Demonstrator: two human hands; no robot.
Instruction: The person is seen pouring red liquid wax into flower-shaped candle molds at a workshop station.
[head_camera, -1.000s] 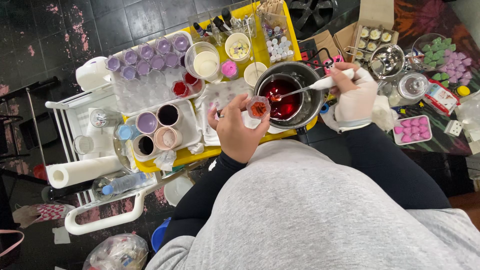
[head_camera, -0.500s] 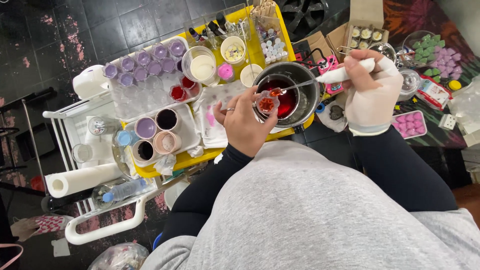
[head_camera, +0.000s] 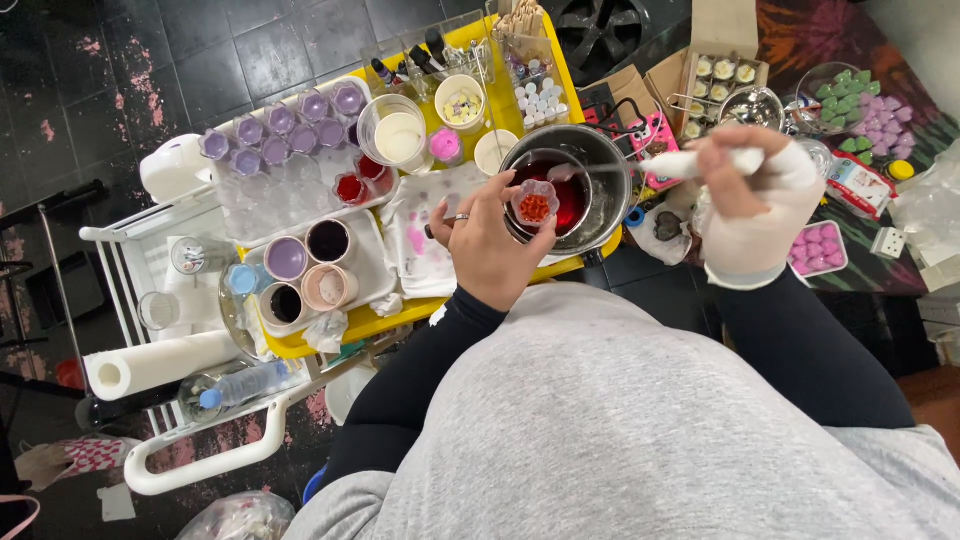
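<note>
My left hand (head_camera: 490, 250) holds a small clear fluted cup (head_camera: 535, 204) with red liquid in it, just over the near rim of a metal pot (head_camera: 610, 165). The pot holds dark red liquid (head_camera: 568, 195). My right hand (head_camera: 755, 205), wrapped in a white glove or bandage, grips the white handle of a spoon (head_camera: 690, 163) whose bowl reaches into the pot. Both sleeves are black. The pot stands at the right end of a yellow tray (head_camera: 345, 325).
On the yellow tray sit purple-filled small cups (head_camera: 285, 130), a white cup of cream liquid (head_camera: 398, 135), a stained cloth (head_camera: 425, 235) and round pots of colour (head_camera: 300, 270). A paper roll (head_camera: 160, 365) and water bottle (head_camera: 240, 385) lie lower left. Green and purple shapes (head_camera: 865, 105) lie far right.
My right hand has lifted the spoon handle up and to the right. My left hand has brought the small cup nearer the pot's middle, now with red liquid in it.
</note>
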